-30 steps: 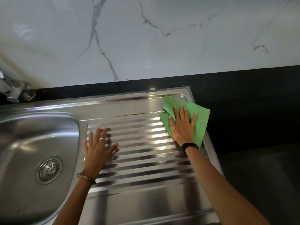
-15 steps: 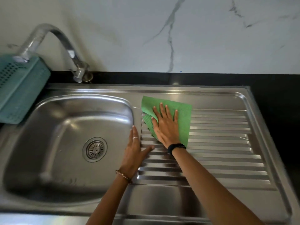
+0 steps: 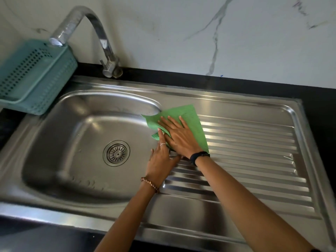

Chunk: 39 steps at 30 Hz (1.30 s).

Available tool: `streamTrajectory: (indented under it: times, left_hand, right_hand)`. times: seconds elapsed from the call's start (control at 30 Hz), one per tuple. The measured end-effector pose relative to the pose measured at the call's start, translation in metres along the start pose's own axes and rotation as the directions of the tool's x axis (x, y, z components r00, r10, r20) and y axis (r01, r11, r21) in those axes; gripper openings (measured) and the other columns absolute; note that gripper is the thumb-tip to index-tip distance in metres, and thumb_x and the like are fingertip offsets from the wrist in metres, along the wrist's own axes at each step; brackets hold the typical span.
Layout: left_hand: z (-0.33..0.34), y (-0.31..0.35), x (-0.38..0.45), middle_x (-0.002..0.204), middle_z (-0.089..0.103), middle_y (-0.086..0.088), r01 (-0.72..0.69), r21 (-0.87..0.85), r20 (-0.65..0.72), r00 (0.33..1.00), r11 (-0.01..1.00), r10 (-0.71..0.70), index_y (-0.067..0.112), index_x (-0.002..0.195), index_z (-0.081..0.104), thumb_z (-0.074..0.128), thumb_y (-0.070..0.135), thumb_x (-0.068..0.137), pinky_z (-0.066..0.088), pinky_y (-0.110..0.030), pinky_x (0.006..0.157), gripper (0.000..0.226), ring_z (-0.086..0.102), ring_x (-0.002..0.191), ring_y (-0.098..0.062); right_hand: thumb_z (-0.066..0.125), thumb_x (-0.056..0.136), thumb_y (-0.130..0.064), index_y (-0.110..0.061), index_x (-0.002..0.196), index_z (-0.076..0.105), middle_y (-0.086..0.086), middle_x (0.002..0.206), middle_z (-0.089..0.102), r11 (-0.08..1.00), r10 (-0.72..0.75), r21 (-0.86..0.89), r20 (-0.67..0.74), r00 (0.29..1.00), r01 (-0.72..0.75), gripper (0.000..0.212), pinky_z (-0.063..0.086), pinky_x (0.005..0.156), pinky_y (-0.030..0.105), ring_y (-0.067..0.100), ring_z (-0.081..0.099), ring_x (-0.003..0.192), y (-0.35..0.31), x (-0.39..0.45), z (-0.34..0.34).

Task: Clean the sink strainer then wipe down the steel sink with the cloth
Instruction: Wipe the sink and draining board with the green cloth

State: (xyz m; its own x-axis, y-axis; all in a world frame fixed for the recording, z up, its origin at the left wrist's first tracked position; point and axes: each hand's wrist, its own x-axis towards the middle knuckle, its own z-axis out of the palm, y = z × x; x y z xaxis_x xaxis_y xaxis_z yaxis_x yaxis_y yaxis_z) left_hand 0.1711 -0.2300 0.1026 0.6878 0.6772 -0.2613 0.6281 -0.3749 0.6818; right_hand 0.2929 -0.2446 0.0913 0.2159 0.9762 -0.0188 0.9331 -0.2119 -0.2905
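Note:
A green cloth [image 3: 190, 115] lies at the left end of the ribbed drainboard [image 3: 254, 151] of the steel sink, its left corner hanging over the basin's rim. My right hand [image 3: 180, 135] presses flat on the cloth with straight fingers. Beside it on the sink's edge rests my left hand [image 3: 161, 159], fingers straight, one fingertip touching the cloth's lower left fold. The round strainer [image 3: 116, 153] sits in the drain at the bottom of the basin [image 3: 72, 142], to the left of both hands.
A curved steel faucet [image 3: 101, 39] stands behind the basin. A teal perforated basket [image 3: 34, 75] sits at the back left, partly over the sink's corner. Black countertop [image 3: 318, 99] surrounds the sink, with a white marble wall behind.
My right hand has slid the cloth leftward from the drainboard's far right corner to the basin's rim. My left hand moved left along with it and now lies right beside the right hand.

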Motion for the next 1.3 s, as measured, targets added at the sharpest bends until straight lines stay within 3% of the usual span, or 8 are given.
streamTrajectory:
  times: [0.07,0.17,0.3,0.5,0.7,1.0,1.17,1.3]
  left_hand:
    - [0.005,0.001,-0.005,0.151,0.032,-0.013,-0.011,0.098,-0.019,1.0,0.995,0.013,0.017,0.141,-0.027,0.054,0.045,0.086,0.015,-0.049,0.118,0.102,0.036,0.136,-0.025]
    - [0.018,0.011,-0.017,0.158,-0.001,-0.008,-0.055,0.203,-0.077,0.994,0.978,0.072,0.018,0.141,-0.023,0.048,0.044,0.09,-0.001,-0.043,0.117,0.091,0.003,0.146,-0.022]
    - [0.047,0.041,-0.025,0.158,-0.004,-0.006,-0.135,0.286,-0.029,0.988,0.949,0.149,0.015,0.145,-0.015,0.049,0.047,0.088,-0.012,-0.037,0.113,0.092,-0.008,0.145,-0.018]
    - [0.11,0.107,-0.028,0.159,-0.004,-0.007,-0.231,0.339,0.164,0.969,0.912,0.184,0.023,0.147,-0.006,0.047,0.065,0.08,-0.008,-0.045,0.116,0.095,-0.008,0.146,-0.023]
    - [0.123,0.114,-0.03,0.158,-0.009,-0.01,-0.157,0.395,0.154,0.983,0.905,0.103,0.03,0.147,0.004,0.056,0.07,0.07,-0.006,-0.052,0.115,0.101,-0.011,0.145,-0.03]
    - [0.12,0.122,-0.032,0.158,-0.008,-0.009,-0.116,0.426,0.167,0.985,0.897,0.048,0.032,0.147,0.008,0.057,0.071,0.068,-0.003,-0.061,0.111,0.1,-0.01,0.145,-0.031]
    - [0.12,0.122,-0.032,0.158,-0.008,-0.008,-0.119,0.448,0.17,0.984,0.886,0.046,0.033,0.147,0.008,0.056,0.072,0.068,-0.001,-0.061,0.111,0.1,-0.009,0.145,-0.031]
    - [0.12,0.123,-0.03,0.158,-0.009,-0.008,-0.122,0.468,0.188,0.981,0.875,0.037,0.033,0.147,0.007,0.056,0.072,0.069,-0.001,-0.063,0.111,0.1,-0.01,0.145,-0.031]
  right_hand:
    - [0.028,0.099,-0.036,-0.021,0.147,0.022,-0.004,0.157,0.022,0.999,0.021,0.045,-0.024,0.999,-0.02,0.05,0.0,0.121,0.042,0.013,0.015,0.145,0.006,-0.01,-0.003]
    - [0.031,0.099,-0.034,-0.023,0.147,0.021,-0.006,0.156,0.024,0.996,0.065,0.064,-0.053,0.996,-0.061,0.05,0.0,0.12,0.04,0.012,0.017,0.145,0.022,-0.033,-0.008]
    - [0.034,0.098,-0.031,-0.026,0.145,0.028,-0.007,0.152,0.033,0.979,0.176,0.122,-0.126,0.976,-0.161,0.047,0.004,0.121,0.04,0.012,0.024,0.143,0.064,-0.078,-0.02]
    - [0.038,0.097,-0.028,-0.026,0.142,0.035,-0.004,0.144,0.043,0.941,0.337,0.109,-0.219,0.916,-0.32,0.045,0.011,0.12,0.044,0.014,0.035,0.136,0.145,-0.161,-0.043]
    - [0.039,0.096,-0.028,-0.022,0.139,0.04,0.005,0.136,0.046,0.887,0.451,0.03,-0.268,0.851,-0.461,0.044,0.018,0.116,0.048,0.024,0.043,0.128,0.189,-0.209,-0.061]
    - [0.026,0.099,-0.036,-0.019,0.148,0.017,0.011,0.156,0.021,0.741,0.668,0.078,-0.2,0.717,-0.668,0.053,0.007,0.119,0.047,0.027,0.016,0.145,0.169,-0.23,-0.057]
    - [0.021,0.099,-0.039,-0.019,0.149,0.009,0.012,0.158,0.014,0.742,0.661,0.024,-0.193,0.725,-0.67,0.056,0.004,0.119,0.046,0.028,0.01,0.146,0.148,-0.262,-0.04]
    - [-0.002,0.088,-0.047,-0.017,0.149,0.015,0.014,0.156,0.019,0.739,0.662,0.028,-0.221,0.716,-0.674,0.07,0.01,0.118,0.046,0.03,0.016,0.145,0.145,-0.264,-0.041]
